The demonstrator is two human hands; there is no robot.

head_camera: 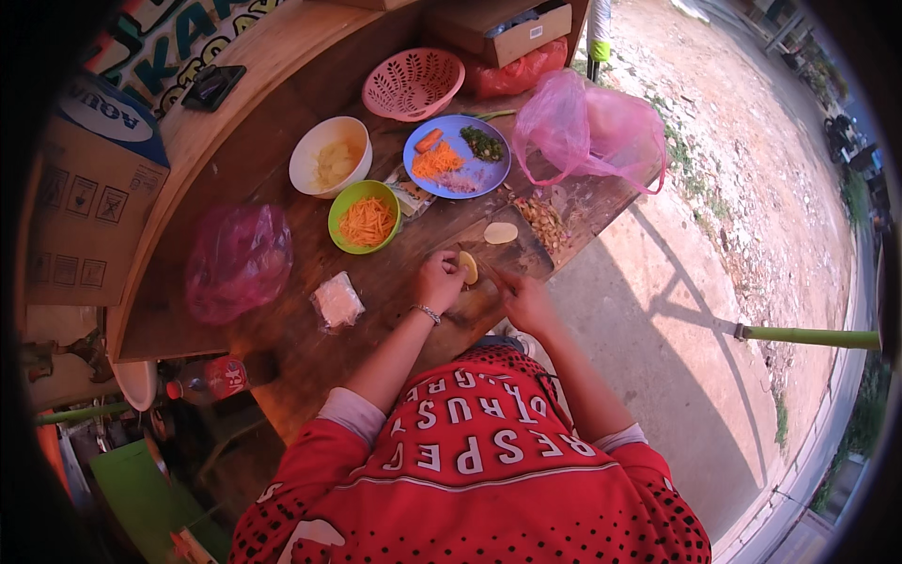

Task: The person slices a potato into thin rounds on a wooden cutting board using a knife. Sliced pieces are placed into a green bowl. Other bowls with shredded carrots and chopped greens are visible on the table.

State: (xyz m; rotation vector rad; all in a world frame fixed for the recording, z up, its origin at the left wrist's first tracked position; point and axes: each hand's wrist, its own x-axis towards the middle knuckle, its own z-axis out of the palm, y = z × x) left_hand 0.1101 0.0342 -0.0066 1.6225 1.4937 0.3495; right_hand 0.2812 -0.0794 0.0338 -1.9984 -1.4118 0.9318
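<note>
My left hand (438, 283), with a chain bracelet at the wrist, holds a pale yellow piece of potato (468, 268) upright between its fingertips. It is over a dark wooden cutting board (525, 259) near the table's front edge. My right hand (528, 304) grips a knife (491, 271), its thin blade angled towards the potato; the handle is hidden in my fist. A flat oval potato slice (500, 233) lies on the board just beyond my hands. Brownish peelings (544, 222) are heaped at the board's right side.
Past the board stand a green bowl (347, 242) of carrot strips, a white bowl (303, 158) with potato slices and a blue plate (456, 145) of cut vegetables. Pink plastic bags (585, 134) flank them. Left of my arm lies a wrapped pale block (338, 302). A pink basket (412, 84) sits behind.
</note>
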